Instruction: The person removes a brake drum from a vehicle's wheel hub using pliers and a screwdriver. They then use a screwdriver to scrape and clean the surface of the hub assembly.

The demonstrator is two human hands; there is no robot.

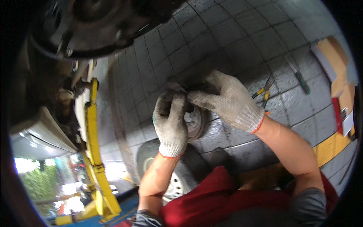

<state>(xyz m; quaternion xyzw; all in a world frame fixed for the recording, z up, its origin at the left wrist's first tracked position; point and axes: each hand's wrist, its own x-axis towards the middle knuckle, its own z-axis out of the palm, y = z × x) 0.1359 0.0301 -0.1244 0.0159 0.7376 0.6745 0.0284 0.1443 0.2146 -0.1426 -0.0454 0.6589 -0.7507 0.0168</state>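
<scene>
Together, both gloved hands (196,109) curled on a metal brake drum (194,123).

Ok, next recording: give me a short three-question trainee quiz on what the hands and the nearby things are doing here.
1. True or false: both hands, left hand and right hand, wear knitted work gloves.
2. What do both hands hold between them?
A. a round metal drum-like part
B. a glass bottle
C. a paint brush
3. Fill in: the pliers with yellow handles lie on the tiled ____.

Key:
1. True; both gloves are grey-white with orange cuffs.
2. A; the fingers of both hands close on its top edge.
3. Floor; a green-handled screwdriver lies on it further right, and a wheel with a tyre rests below the hands.
</scene>
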